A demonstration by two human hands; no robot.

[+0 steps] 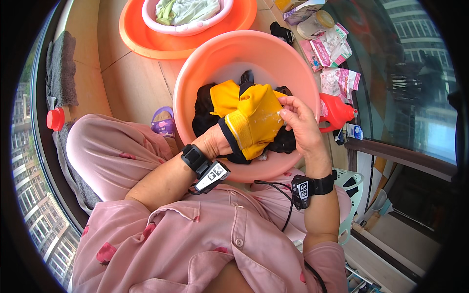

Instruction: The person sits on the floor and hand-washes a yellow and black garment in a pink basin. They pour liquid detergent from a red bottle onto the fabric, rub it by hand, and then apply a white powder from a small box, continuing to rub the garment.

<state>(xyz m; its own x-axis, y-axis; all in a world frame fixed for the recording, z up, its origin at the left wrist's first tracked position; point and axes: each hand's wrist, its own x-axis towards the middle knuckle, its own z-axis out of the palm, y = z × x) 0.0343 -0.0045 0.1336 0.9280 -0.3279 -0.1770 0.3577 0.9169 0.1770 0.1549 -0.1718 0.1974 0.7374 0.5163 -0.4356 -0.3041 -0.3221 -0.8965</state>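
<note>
A yellow garment [256, 113] with a dark-trimmed ribbed edge is spread over the large pink plastic basin [245, 174]. My left hand [219, 141] reaches into the garment through that ribbed edge; its fingers are hidden by the cloth. At the garment's right side my right hand [298, 121] pinches the yellow fabric between thumb and fingers, beside white specks that look like powder or suds. Dark wet clothes [205, 110] lie beneath, in the bottom of the basin.
An orange basin [135, 44] holds a smaller pink basin [187, 30] with pale cloths. On the right are washing powder packets [331, 45], a lidded jar [315, 25] and a red detergent bottle [335, 111]. A red cap [55, 119] rests on the left ledge near a grey towel [62, 69].
</note>
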